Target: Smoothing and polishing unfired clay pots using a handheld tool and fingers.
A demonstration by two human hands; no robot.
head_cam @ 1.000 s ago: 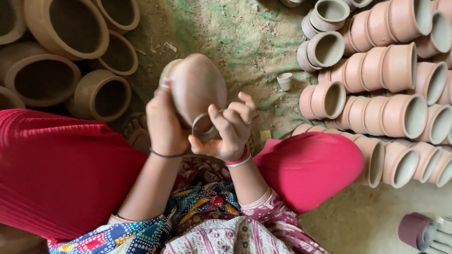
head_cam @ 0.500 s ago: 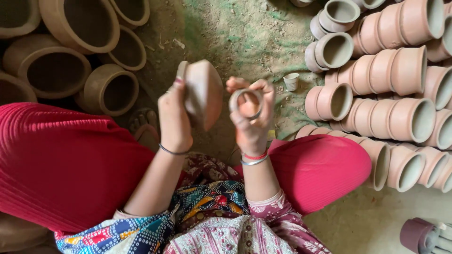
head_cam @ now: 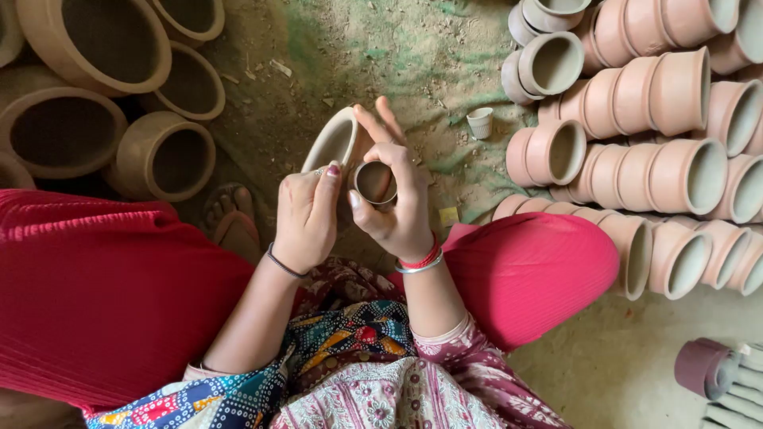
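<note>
Left hand point(head_cam: 306, 214) grips a clay pot point(head_cam: 334, 143) by its rim, pot tilted w/ mouth facing left; lower body hidden behind the hands. Right hand point(head_cam: 397, 206) pinches a small clay ring point(head_cam: 375, 183) betw. thumb & fingers, touching the pot's side. Stacked clay cups point(head_cam: 660, 151) at right, partly cut off by frame edge.

A dusty earthen floor with a faded green stain point(head_cam: 413, 56) — left of it stand wide-mouthed brown clay pots point(head_cam: 103, 87); right of it, stacked rows of small terracotta cups point(head_cam: 660, 135) — soft, even daylight throughout.
</note>
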